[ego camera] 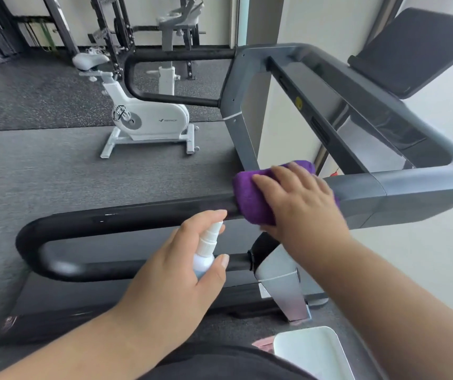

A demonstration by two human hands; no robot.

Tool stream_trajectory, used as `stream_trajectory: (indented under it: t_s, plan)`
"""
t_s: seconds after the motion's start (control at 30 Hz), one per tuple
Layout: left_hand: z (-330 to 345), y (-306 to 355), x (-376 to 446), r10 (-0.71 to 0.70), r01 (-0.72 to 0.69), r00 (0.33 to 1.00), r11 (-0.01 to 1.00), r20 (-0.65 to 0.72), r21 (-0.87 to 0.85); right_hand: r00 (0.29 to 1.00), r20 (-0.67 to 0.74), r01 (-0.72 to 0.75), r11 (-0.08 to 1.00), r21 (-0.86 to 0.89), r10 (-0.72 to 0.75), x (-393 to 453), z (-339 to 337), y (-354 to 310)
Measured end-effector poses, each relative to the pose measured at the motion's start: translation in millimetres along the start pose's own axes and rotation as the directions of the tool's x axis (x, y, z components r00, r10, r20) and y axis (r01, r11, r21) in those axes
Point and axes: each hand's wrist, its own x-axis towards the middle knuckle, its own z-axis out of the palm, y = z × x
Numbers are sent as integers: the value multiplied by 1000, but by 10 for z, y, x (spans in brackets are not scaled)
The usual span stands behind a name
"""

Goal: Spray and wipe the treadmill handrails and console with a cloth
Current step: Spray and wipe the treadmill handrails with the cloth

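Right hand (299, 198) presses purple cloth (250, 198) flat onto near handrail (126, 218), fingers spread. Left hand (170, 283), just below the handrail, grips spray bottle (206, 250), forefinger on nozzle.

cloth (250, 196): solid purple
spray bottle (206, 250): white, pale blue lower body
handrail (126, 215): glossy black
treadmill frame (417, 185): dark grey
exercise bike (148, 116): white, grey disc
floor (41, 91): dark grey, light specks
bin (315, 349): white
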Motion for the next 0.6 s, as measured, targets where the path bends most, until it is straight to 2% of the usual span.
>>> stream_trajectory:
  t_s: [0.23,0.33,0.43,0.5,0.6]
  plan:
    - [-20,-57,-107,-1,1,999,1000,-36,9,999,-21,-45,991,-125,42,53,119,-228]
    - [31,-59,-127,13,-13,999,1000,-36,10,997,-73,-8,996,-90,2,120,129,-454]
    - [123,-4,-112,35,-35,999,999,-10,16,997,-41,70,997,-40,-71,188,132,-640]
    - [166,36,-96,54,-54,998,998,14,17,994,-15,107,994,-21,-107,205,102,-545]
    - [147,57,-100,64,-64,998,998,15,0,999,22,47,998,42,-48,144,10,-176]
